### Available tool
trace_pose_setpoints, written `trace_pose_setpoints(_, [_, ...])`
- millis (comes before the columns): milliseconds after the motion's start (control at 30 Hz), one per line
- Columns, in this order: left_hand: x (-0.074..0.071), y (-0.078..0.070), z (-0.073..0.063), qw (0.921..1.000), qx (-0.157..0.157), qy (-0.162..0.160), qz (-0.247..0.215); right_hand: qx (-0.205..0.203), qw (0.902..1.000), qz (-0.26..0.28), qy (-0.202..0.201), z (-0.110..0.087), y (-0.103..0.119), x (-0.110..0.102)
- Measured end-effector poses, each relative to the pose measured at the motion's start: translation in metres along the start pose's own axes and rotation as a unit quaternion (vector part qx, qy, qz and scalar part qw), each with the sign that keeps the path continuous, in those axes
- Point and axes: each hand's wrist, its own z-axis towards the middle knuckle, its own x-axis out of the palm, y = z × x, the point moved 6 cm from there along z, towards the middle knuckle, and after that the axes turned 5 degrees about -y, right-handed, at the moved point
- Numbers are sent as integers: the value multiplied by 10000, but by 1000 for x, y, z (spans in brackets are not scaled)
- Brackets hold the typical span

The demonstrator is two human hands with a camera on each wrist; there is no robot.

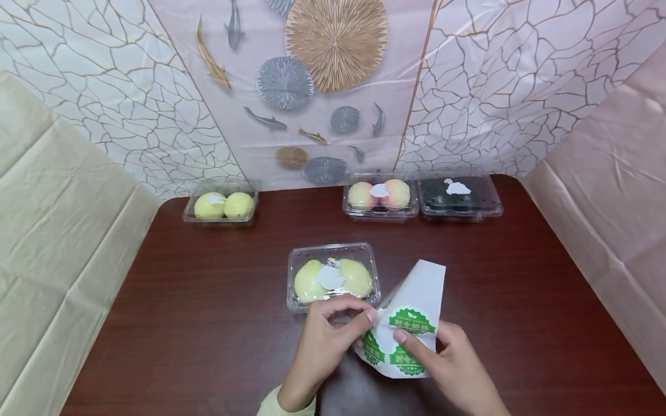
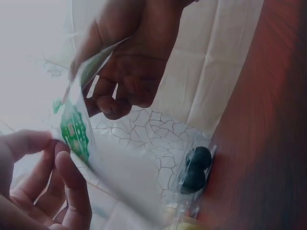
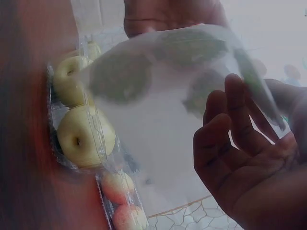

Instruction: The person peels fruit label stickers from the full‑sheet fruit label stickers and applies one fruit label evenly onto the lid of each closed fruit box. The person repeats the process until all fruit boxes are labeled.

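A white sheet of green round stickers [image 1: 428,283] bends between the two hands, close to the front of the table. My right hand [image 1: 460,361] holds it from the right, thumb over the printed face and fingers behind; the right wrist view shows those fingers [image 3: 240,120] against its back. With thumb and forefinger my left hand [image 1: 330,338] pinches the sheet's left edge, beside a green sticker [image 2: 74,132] in the left wrist view. Just beyond the left hand lies a clear plastic box of two yellow-green pears [image 1: 356,278], a white label on its lid.
Along the table's back edge stand a clear box of yellow fruit [image 1: 238,204] at left, a box of pinkish peaches [image 1: 397,193] right of centre, and a box of dark green fruit [image 1: 450,199] beside it. Patterned cloth [image 1: 333,138] hangs behind the dark red table [image 1: 208,323].
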Motion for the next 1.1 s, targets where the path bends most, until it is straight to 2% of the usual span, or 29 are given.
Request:
trace_pose_setpoints(67, [-3, 2, 1, 9997, -138, -216, -15, 183, 9998, -14, -59, 0, -2, -3])
trace_pose_setpoints(233, [-17, 8, 4, 9933, -293, -1081, -280, 1087, 9931, 135, -425, 2, -15, -20])
trace_pose_setpoints(400, [-32, 13, 4, 9811, -78, -1848, -564, 1459, 9838, 878, -565, 10, -39, -45])
trace_pose_setpoints(467, [-38, 14, 3, 9766, 110, -2079, -544, 1664, 9763, 1270, -551, 16, -55, -56])
trace_pose_setpoints(533, [-43, 14, 2, 9725, 273, -2266, -464, 1867, 9715, 1343, -572, 22, -73, -70])
trace_pose_setpoints(633, [-50, 14, 0, 9686, 403, -2434, -314, 2317, 9682, 829, -453, 29, -96, -87])
trace_pose_setpoints(767, [-56, 15, -1, 9660, 353, -2556, -166, 2572, 9657, -280, -244, 36, -117, -104])
trace_pose_setpoints(867, [-58, 16, -1, 9649, 347, -2602, -1, 2513, 9606, -1170, -200, 42, -125, -112])
trace_pose_setpoints(967, [-59, 16, -1, 9633, 508, -2629, 198, 2363, 9460, -2216, -99, 52, -125, -111])
trace_pose_setpoints(1033, [-58, 13, -1, 9606, 768, -2645, 365, 2101, 9336, -2895, -186, 55, -117, -105])
trace_pose_setpoints(1100, [-58, 10, -2, 9549, 1194, -2653, 588, 1639, 9211, -3491, -540, 55, -100, -95])
